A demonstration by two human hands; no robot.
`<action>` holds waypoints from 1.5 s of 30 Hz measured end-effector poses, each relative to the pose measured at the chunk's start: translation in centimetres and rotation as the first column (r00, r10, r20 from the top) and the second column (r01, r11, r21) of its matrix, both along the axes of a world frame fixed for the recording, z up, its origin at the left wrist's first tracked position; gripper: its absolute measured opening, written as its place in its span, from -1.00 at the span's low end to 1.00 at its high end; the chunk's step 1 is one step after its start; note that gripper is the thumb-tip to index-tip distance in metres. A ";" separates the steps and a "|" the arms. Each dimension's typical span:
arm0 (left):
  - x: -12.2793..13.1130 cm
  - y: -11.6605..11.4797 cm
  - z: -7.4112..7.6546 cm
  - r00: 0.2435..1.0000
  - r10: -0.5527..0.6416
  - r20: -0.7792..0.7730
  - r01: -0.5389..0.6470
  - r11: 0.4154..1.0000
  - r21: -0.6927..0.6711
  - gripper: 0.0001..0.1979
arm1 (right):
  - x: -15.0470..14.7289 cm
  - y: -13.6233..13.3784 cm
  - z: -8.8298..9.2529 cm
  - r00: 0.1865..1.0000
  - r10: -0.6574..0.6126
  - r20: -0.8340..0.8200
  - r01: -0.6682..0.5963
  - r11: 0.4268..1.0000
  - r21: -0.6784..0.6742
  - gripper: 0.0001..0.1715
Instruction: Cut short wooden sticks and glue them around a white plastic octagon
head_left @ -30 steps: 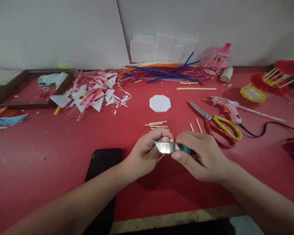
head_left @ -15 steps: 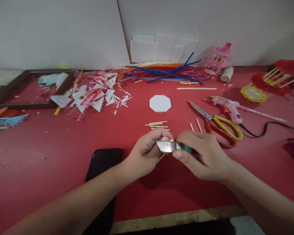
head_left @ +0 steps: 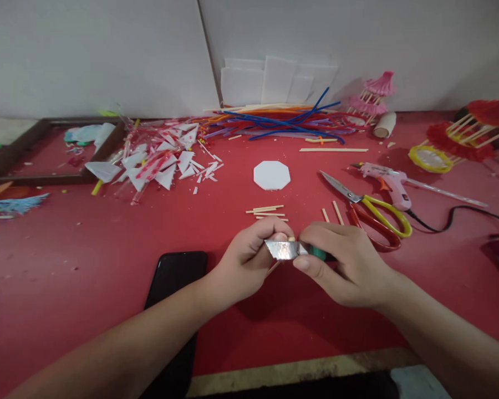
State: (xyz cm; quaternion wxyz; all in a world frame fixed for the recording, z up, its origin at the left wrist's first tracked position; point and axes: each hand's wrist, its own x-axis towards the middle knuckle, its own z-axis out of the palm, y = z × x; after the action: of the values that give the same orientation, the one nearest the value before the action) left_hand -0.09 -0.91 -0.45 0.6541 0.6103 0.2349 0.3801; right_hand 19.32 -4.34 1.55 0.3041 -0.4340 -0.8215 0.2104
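Observation:
My right hand (head_left: 345,263) is closed around the green handle of a utility knife (head_left: 281,250), whose wide blade points left. Against that blade, my left hand (head_left: 249,255) pinches a thin wooden stick (head_left: 273,269); its lower end shows below the fingers and most of it is hidden. Just beyond my hands lie several short cut sticks (head_left: 269,209). Two more short sticks (head_left: 337,212) rest near my right knuckles. Farther off, a white octagonal piece (head_left: 271,175) lies flat on the red table (head_left: 233,332).
Scissors (head_left: 366,208) and a pink glue gun (head_left: 388,185) lie at right, near stick-built models (head_left: 466,133). Pipe cleaners (head_left: 274,123) are heaped along the wall. White scraps (head_left: 162,160) pile at left, beside a brown frame (head_left: 66,180). A black phone (head_left: 178,277) lies under my left forearm.

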 end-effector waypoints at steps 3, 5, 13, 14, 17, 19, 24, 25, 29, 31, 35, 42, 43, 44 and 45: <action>0.0 0.0 -0.1 1.000 -0.012 0.012 0.012 1.000 -0.008 -0.70 | 0.0 0.0 0.0 1.000 -0.003 0.013 0.003 1.000 -0.001 -0.63; 0.0 0.0 -0.2 1.000 -0.016 0.018 0.016 1.000 -0.013 -0.71 | 0.0 -0.1 0.0 1.000 -0.003 0.016 0.003 1.000 0.001 -0.62; 0.1 -0.2 0.2 1.000 -0.002 0.026 0.003 1.000 -0.027 -0.72 | 0.0 0.0 0.1 1.000 0.008 -0.002 -0.008 1.000 0.005 -0.65; 0.1 -0.2 0.3 1.000 -0.001 0.021 0.002 1.000 -0.025 -0.72 | 0.0 -0.1 0.1 1.000 0.009 0.001 -0.009 1.000 -0.001 -0.65; 0.0 -0.2 0.5 1.000 0.004 0.006 -0.003 1.000 -0.024 -0.70 | 0.1 -0.1 0.2 1.000 0.005 0.004 -0.005 1.000 -0.004 -0.64; 0.1 -0.1 0.5 1.000 0.009 -0.008 -0.010 1.000 -0.024 -0.69 | 0.1 -0.2 0.3 1.000 0.003 0.002 -0.003 1.000 -0.006 -0.64; 0.0 -0.1 0.6 0.999 0.004 -0.046 -0.004 1.000 0.003 -0.66 | 0.1 -0.1 0.2 1.000 0.015 0.011 -0.014 1.000 -0.018 -0.63; -0.1 -0.1 0.7 0.998 -0.004 -0.055 0.005 1.000 0.012 -0.65 | 0.1 -0.1 0.2 1.000 0.017 0.015 -0.017 1.000 -0.019 -0.63; -0.5 -0.1 1.0 0.995 -0.020 -0.100 0.026 0.998 0.060 -0.65 | 0.1 -0.3 0.1 0.999 0.031 0.030 -0.031 1.000 -0.002 -0.60; -0.5 0.0 1.2 0.993 -0.014 -0.120 0.025 0.995 0.094 -0.67 | -0.1 -0.5 0.1 0.999 0.024 0.036 -0.025 0.999 0.020 -0.58; -0.6 -0.1 1.5 0.991 0.002 -0.132 0.013 0.993 0.118 -0.65 | -0.2 -0.6 0.2 0.999 -0.013 0.045 0.010 0.998 0.059 -0.56; -1.0 -0.6 1.6 0.991 -0.028 -0.127 0.072 0.934 0.350 -0.65 | 3.2 1.3 1.4 0.864 -0.503 0.009 0.494 0.852 0.175 -0.60; -0.9 -0.5 1.4 0.996 0.034 -0.088 -0.006 0.955 0.297 -0.68 | 3.4 1.4 1.5 0.849 -0.528 -0.026 0.523 0.831 0.187 -0.59; -0.7 -0.3 1.2 0.994 0.099 -0.051 -0.086 0.971 0.223 -0.70 | 3.4 1.5 1.5 0.861 -0.509 -0.016 0.502 0.844 0.190 -0.59; -0.5 -0.1 1.0 0.988 0.154 -0.022 -0.149 0.978 0.146 -0.73 | 3.2 1.5 1.3 0.880 -0.475 0.015 0.465 0.866 0.183 -0.60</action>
State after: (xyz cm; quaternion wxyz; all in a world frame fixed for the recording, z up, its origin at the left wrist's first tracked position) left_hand -0.59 -0.97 0.58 0.5733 0.6426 0.2637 0.4346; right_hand 22.47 -2.86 2.84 0.3585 -0.5988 -0.7148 0.0447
